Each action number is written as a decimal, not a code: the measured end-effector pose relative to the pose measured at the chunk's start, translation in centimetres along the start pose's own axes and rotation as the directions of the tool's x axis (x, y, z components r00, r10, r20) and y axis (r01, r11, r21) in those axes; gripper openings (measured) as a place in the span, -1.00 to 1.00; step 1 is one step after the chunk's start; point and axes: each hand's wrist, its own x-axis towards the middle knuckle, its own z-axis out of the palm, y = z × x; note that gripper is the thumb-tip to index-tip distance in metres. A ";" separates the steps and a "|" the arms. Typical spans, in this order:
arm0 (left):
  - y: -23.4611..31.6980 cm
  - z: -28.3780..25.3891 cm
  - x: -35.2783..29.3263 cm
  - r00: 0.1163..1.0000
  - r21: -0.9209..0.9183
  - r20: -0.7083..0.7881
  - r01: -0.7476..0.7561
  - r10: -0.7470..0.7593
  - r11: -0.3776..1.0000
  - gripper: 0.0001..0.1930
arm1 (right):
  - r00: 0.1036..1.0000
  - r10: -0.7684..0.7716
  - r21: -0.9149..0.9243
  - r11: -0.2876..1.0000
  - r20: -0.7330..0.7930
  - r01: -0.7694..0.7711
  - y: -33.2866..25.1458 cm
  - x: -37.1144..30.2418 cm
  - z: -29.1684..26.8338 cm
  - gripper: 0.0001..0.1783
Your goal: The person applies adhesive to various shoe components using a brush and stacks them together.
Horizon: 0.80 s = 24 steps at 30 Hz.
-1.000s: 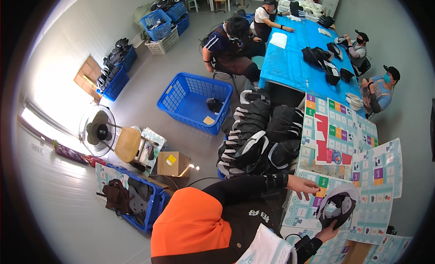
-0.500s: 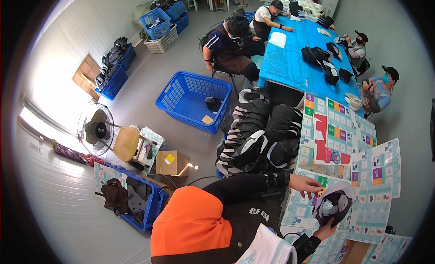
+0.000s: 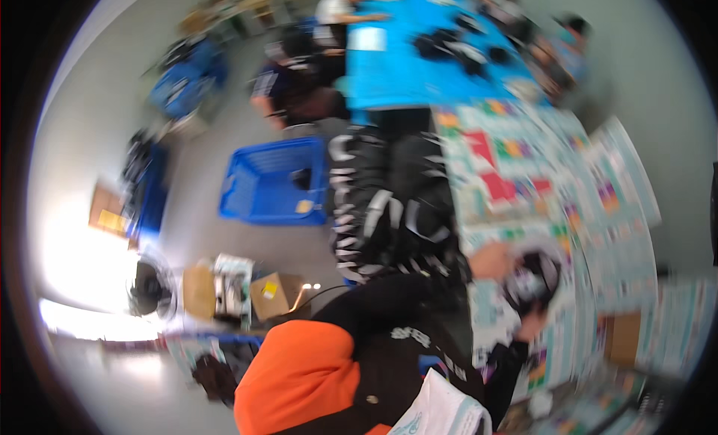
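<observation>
Head camera view, left to right: one fan (image 3: 152, 285), one cardboard box (image 3: 271, 299) and one blue basket (image 3: 262, 158) stand beside two rows of stacked caps (image 3: 359, 203), too blurred to count. Over a sheet-covered worktop (image 3: 488, 315), one left hand (image 3: 491, 261) meets the left side of a single grey-and-black cap (image 3: 550, 267), its openness impossible to tell, while one right hand (image 3: 531, 324) grips the cap's near edge, fingers closed

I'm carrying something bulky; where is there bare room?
Grey floor lies bare between the blue basket, cardboard box and stacked dark pieces. The blue tabletop looks free between its near edge and white sheet. Crowded: around the left hand, right hand and cap.
</observation>
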 end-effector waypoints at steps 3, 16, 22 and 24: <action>0.9 -1.3 1.7 0.997 0.297 0.076 -0.031 0.009 0.954 -0.70 | 0.905 0.018 0.641 0.699 0.426 -0.316 1.9 -1.2 1.9 -0.47; 2.4 15.9 7.6 0.944 0.536 0.329 -0.177 -0.011 0.825 -0.58 | 0.866 0.381 -0.473 0.727 -0.324 -0.497 24.7 -4.8 -5.9 -0.17; 0.4 19.2 8.3 0.900 0.584 0.425 -0.189 -0.099 0.790 -0.56 | 0.888 0.238 -0.513 0.745 -0.393 -0.427 26.3 -2.1 -5.5 -0.32; 0.8 19.8 7.8 0.903 0.552 0.429 -0.232 -0.033 0.801 -0.58 | 0.855 0.237 -0.538 0.692 -0.461 -0.482 26.4 -2.8 -5.3 -0.44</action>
